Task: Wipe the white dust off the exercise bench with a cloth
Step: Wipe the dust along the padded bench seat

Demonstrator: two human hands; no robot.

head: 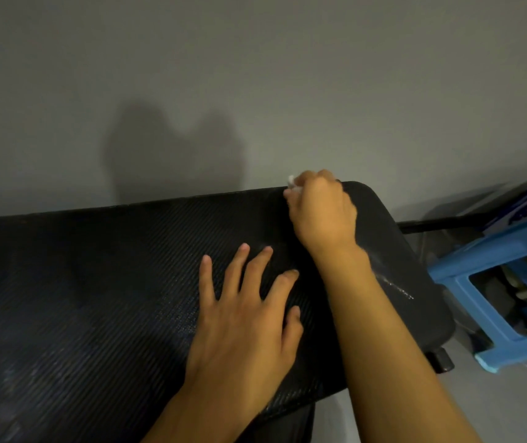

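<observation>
Spanning most of the view, black ribbed exercise bench (96, 282) runs left to right against a grey wall (255, 75), rounded end on the right. White dust (395, 286) streak on the pad near that end, just right of the right forearm; fainter pale smudges at the pad's lower left. Cloth (291, 181) at the bench's far edge, only a small white bit showing. Right hand (321, 212) bunched over it, fingers curled tight round the cloth, knuckles up. Left hand (246, 321) flat on the pad mid-bench, fingers straight and spread wide, holding nothing, close beside the right wrist. Blue plastic stool (495, 247) on the pale floor (511, 404) off the bench's right end; white-and-blue box (524, 203) behind it. Hand shadow (172, 155) on the wall.
</observation>
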